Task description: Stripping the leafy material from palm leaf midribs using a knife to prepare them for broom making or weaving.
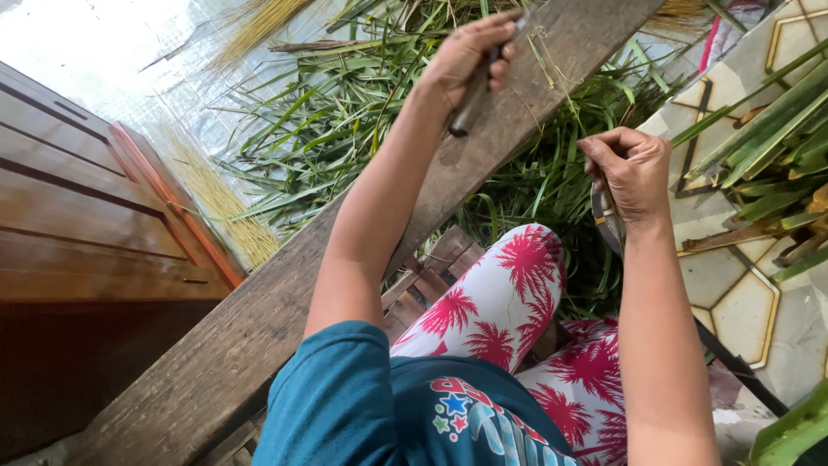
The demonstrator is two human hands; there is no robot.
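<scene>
Nearest cam: 1 teal sleeve/shirt (345, 397) w/ star print, 2 legs in white trousers w/ pink palm print (500, 302). 1 long wooden plank (285, 293) runs diag from bottom left to top centre, across the lap. Small slatted wood stool (431, 276) partly visible under plank, slat count unclear.

2 hands, both the person's own. Left hand (470, 53) up over the plank's far part, fist closed tight round 1 dark-handled tool (473, 99); handle end sticks out below the fist, blade end hidden by fingers. Right hand (630, 168) off plank's right edge, fingers curled shut round 1 knife (606, 220), blade pointing down toward knee. 1 thin pale leaf rib (561, 91) runs between the 2 hands, from tool down to right-hand fingertips, over the plank edge.

Farther: big heap of green palm leaves (345, 129) on the floor beyond the plank, too many to count. 3 bundles of yellow ribs: (220, 203), (259, 22), (681, 13). Right: patterned tile floor (742, 302), more green leaf stalks (768, 138). Left: wooden door (78, 216).
</scene>
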